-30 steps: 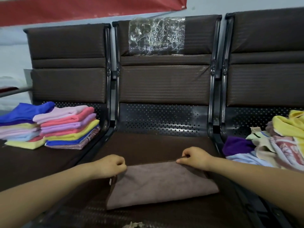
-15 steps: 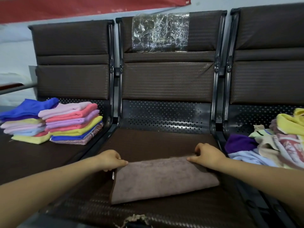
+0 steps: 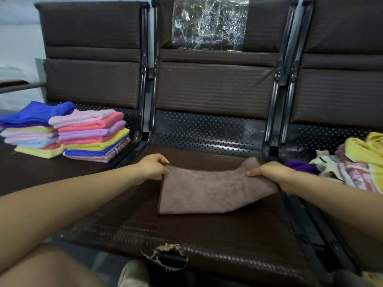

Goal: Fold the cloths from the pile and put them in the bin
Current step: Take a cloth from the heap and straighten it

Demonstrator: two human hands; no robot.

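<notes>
The middle seat (image 3: 207,241) of 3 carries the work. The brown cloth (image 3: 209,191) lies near its back edge, long axis running left to right between my hands. My left hand (image 3: 152,166) pinches the far-left corner; my right hand (image 3: 267,172) clamps the far-right corner, lifted. Both grips are equally near. Next fold, likely: right end toward left.

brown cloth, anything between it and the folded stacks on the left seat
Nothing visible does. The brown cloth, held by the left hand and right hand, sits on the middle seat; only the black seat frame lies before the folded stacks. No bin shows.
</notes>
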